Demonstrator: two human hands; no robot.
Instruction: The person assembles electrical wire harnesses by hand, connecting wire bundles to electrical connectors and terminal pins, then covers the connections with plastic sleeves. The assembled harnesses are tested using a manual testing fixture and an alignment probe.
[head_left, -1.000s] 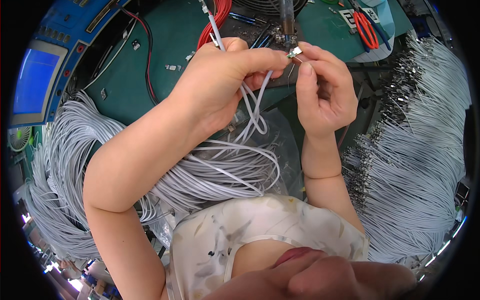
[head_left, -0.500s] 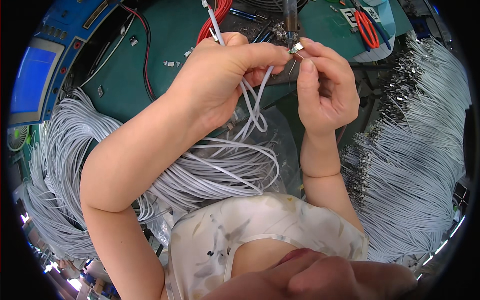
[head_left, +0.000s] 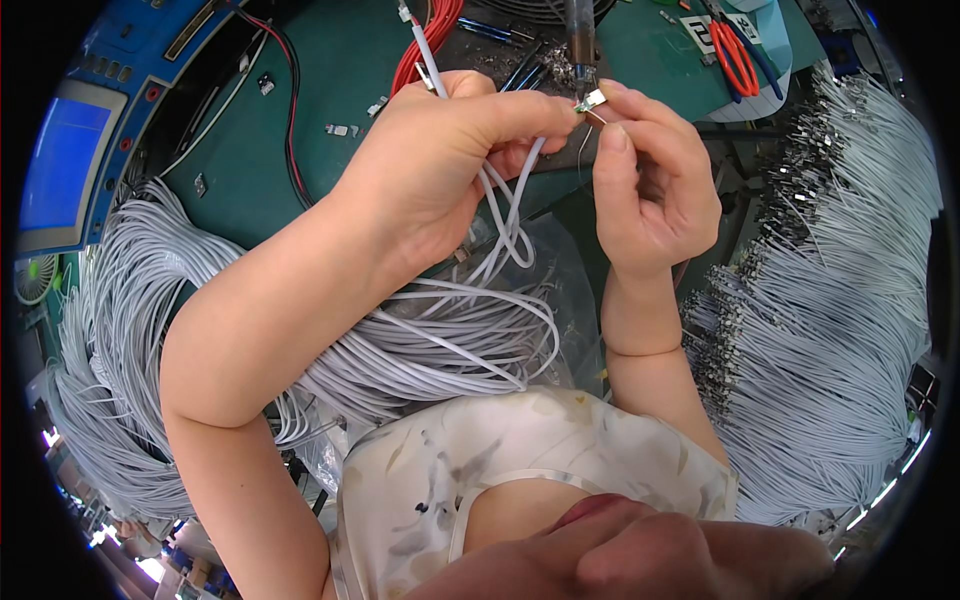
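So the little metal connector (head_left: 591, 99) sits right at the top middle, pinched at the meeting point of both hands, just under the tip of the soldering iron (head_left: 580, 40) that comes down from the top edge. Its long axis runs slightly tilted, pointing up and to the right, with the grey cable (head_left: 510, 215) trailing off it down and to the left. The left hand (head_left: 450, 165) is closed around that cable, thumb and forefinger pressed together on it right by the connector. The right hand (head_left: 650, 185) is curled too, its fingertips pinched on a thin wire (head_left: 581, 150) at the connector's other side.

The cable loops below the hands, I count roughly 2 or 3 loops hanging there, then it runs into a clear plastic bag (head_left: 560, 300). Can't count the strands past that.

Further out: 1 big bundle of grey cables (head_left: 120, 330) on the left, 1 more bundle with metal ends (head_left: 840, 330) on the right. On the green mat (head_left: 330, 80) there's 1 red cable (head_left: 425, 40), 1 pair of red-handled pliers (head_left: 735, 55), and a blue machine with 1 screen (head_left: 60, 160) at far left.
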